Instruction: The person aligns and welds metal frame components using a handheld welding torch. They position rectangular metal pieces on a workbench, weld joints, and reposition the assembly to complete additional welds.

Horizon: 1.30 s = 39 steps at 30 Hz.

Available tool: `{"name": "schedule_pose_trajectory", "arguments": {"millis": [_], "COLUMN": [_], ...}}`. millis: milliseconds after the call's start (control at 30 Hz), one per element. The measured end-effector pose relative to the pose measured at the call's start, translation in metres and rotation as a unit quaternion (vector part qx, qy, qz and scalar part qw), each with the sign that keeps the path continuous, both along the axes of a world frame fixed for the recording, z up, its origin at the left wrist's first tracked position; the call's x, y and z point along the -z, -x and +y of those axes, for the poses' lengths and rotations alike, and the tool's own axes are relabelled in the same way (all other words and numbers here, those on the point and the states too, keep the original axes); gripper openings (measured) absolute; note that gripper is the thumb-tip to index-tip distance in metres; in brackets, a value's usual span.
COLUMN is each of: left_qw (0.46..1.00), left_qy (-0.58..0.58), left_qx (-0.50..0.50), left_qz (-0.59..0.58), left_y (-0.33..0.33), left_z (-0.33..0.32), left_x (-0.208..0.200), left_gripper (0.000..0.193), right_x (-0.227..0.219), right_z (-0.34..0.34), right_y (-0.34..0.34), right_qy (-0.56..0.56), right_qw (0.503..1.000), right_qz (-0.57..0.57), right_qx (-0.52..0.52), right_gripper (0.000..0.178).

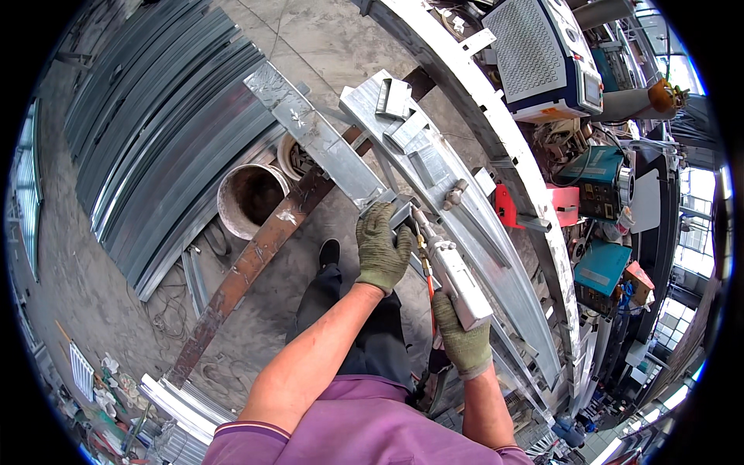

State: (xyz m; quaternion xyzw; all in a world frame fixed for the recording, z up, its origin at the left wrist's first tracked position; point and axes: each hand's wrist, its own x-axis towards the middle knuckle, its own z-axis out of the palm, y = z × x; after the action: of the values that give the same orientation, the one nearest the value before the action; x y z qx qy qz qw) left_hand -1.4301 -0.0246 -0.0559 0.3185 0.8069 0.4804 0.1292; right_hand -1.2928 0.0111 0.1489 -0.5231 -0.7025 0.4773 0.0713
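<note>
My left hand (381,249), in a green work glove, presses down on the near end of a flat galvanized steel bar (318,136) where it meets a long curved steel channel (457,217). My right hand (463,335), also gloved, grips a white hand-held welding gun (459,279) whose brass nozzle points at that joint, just right of my left fingers. An orange hose runs back from the gun beside my right wrist. Small steel brackets (399,108) lie on the channel farther away.
A rusty brown beam (256,260) runs diagonally under the work. A round bucket (252,198) stands on the concrete floor at left, beside a large stack of steel strips (163,124). A white machine cabinet (542,58) and teal welding units (601,178) stand at right.
</note>
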Motion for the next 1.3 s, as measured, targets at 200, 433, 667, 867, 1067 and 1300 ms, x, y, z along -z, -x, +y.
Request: {"name": "schedule_pose_trajectory", "arguments": {"millis": [200, 433, 667, 867, 1067, 1300], "left_qw": [1.000, 1.000, 1.000, 1.000, 1.000, 1.000], "left_qy": [0.000, -0.003, -0.017, -0.012, -0.010, -0.005], "left_qx": [-0.002, 0.002, 0.003, 0.000, -0.002, 0.013], "left_qz": [0.006, 0.004, -0.001, 0.002, 0.000, -0.024], "left_y": [-0.001, 0.000, 0.002, 0.001, 0.000, -0.002], "left_z": [0.000, 0.000, 0.000, 0.000, -0.001, -0.002], "left_x": [0.003, 0.002, 0.000, 0.000, 0.001, 0.010], "left_gripper": [0.054, 0.052, 0.049, 0.051, 0.053, 0.061], "right_x": [0.000, 0.001, -0.001, -0.002, 0.002, 0.001], "right_z": [-0.002, -0.003, -0.003, -0.004, -0.006, -0.004], "right_y": [0.000, 0.002, 0.003, 0.004, 0.006, 0.004], "right_qy": [0.008, -0.028, -0.016, -0.013, -0.054, -0.025], "right_qw": [1.000, 1.000, 1.000, 1.000, 0.998, 0.999], "right_qz": [0.003, 0.008, -0.005, -0.014, 0.016, -0.012], "right_qx": [0.003, -0.010, -0.005, -0.010, -0.016, -0.024], "right_gripper": [0.032, 0.031, 0.031, 0.030, 0.028, 0.026]}}
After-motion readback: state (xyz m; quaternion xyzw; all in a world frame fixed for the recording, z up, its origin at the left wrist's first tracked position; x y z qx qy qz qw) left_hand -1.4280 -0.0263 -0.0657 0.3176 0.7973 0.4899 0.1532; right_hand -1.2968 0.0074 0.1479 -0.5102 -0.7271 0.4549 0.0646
